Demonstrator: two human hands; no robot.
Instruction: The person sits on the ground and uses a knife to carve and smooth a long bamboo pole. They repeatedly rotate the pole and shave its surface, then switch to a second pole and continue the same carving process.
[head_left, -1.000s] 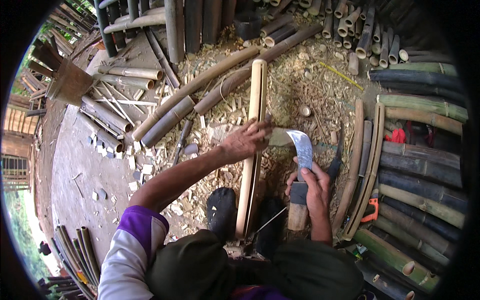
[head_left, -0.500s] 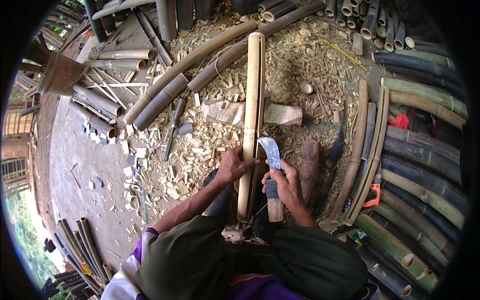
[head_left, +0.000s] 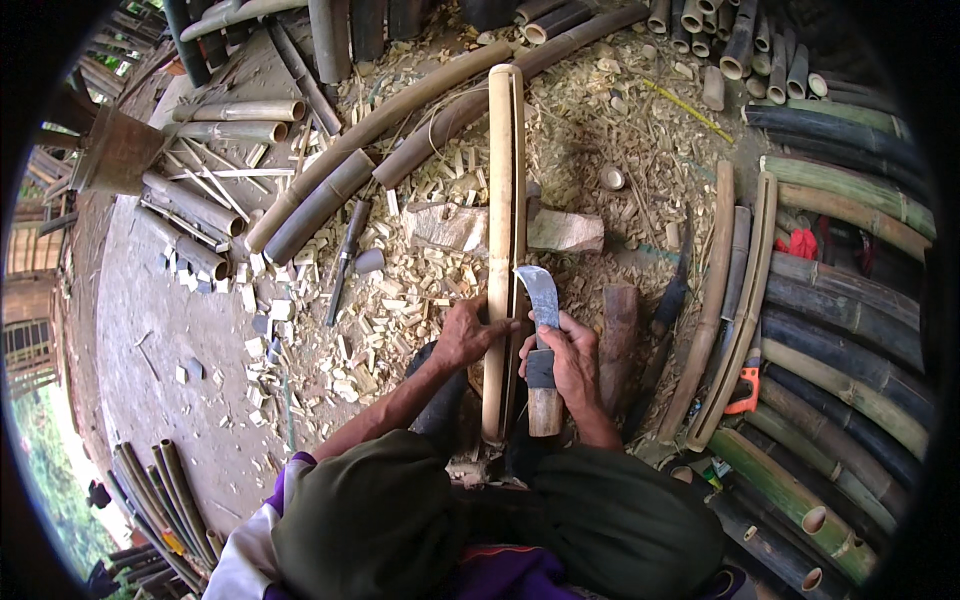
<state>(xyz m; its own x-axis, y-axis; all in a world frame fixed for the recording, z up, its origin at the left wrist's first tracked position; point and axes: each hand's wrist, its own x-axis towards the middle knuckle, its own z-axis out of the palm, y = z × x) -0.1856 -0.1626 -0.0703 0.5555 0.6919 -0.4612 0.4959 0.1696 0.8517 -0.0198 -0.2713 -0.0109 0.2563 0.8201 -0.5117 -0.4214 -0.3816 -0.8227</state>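
In the head view, a pale slotted bamboo pole [head_left: 502, 190] lies lengthwise in the middle, across a rough wood block [head_left: 565, 230], its near end between the person's legs. The left hand [head_left: 466, 334] curls round its near half from the left, thumb across the top, fingers partly hidden. The right hand [head_left: 568, 365], just right of the pole, is wrapped round a curved knife [head_left: 545, 410] near the base of its blade; whether the blade's tip touches the pole I cannot tell. Far right lies a yellow strip [head_left: 688, 110], any markings too small to read; near right, a small green-and-yellow item [head_left: 714, 474] is too blurred for print to be legible.
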